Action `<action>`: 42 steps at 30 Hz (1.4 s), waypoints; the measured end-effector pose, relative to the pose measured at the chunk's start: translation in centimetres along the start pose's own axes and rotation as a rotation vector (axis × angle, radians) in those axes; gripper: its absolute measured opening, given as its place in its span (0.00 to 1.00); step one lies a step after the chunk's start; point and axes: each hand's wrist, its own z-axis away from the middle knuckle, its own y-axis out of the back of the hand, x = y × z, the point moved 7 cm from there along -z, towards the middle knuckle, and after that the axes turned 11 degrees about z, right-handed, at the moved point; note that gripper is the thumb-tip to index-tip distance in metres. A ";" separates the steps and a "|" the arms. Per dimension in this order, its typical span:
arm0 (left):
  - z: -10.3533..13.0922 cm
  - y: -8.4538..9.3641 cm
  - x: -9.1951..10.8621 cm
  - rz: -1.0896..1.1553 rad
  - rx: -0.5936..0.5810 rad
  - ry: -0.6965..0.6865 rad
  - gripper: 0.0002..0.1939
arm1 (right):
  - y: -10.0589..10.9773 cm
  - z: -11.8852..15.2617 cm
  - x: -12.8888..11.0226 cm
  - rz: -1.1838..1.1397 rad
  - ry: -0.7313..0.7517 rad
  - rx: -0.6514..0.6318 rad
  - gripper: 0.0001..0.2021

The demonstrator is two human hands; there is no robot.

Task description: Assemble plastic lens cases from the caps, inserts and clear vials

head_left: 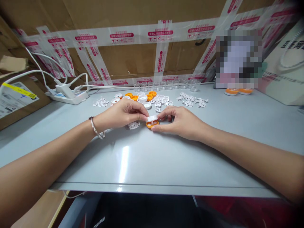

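Note:
At the middle of the table, my left hand [134, 112] pinches a round white cap [152, 118] by its left edge. Directly beneath the tilted cap is an orange ring-shaped base [152, 125] with small white parts inside. My right hand [177, 122] is closed about the right side of these pieces, its thumb against the orange base and its index finger at the cap. A small white openwork plastic piece [134, 125] lies just under my left hand. Behind my hands sit loose orange discs [134, 98], white discs [142, 98] and white openwork pieces [162, 100].
Clear plastic cups [163, 85] line the back edge, before a taped cardboard box [133, 60]. More white pieces [192, 99] lie right of centre. Two orange-and-white round units [238, 91] stand at back right. A power strip [71, 96] with cables is at left, beside a carton [21, 95].

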 end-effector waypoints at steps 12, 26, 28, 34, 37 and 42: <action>0.0 0.1 0.3 -0.110 -0.018 -0.036 0.07 | 0.0 0.4 0.0 -0.057 -0.035 0.059 0.15; 0.0 0.0 0.5 -0.200 -0.051 -0.104 0.07 | 0.1 0.5 0.1 -0.064 -0.066 0.055 0.14; 0.0 0.0 0.7 -0.215 -0.056 -0.124 0.07 | 0.0 0.5 0.1 -0.065 -0.072 0.050 0.14; 0.1 -0.2 1.2 -0.263 -0.075 -0.204 0.07 | 0.0 0.4 0.1 -0.063 -0.064 0.056 0.15; 0.3 -0.3 1.6 -0.305 -0.081 -0.229 0.07 | 0.0 0.5 0.0 -0.060 -0.047 0.060 0.14; 0.7 -0.6 2.3 -0.416 -0.091 -0.289 0.09 | 0.1 0.5 0.0 -0.055 -0.029 0.070 0.13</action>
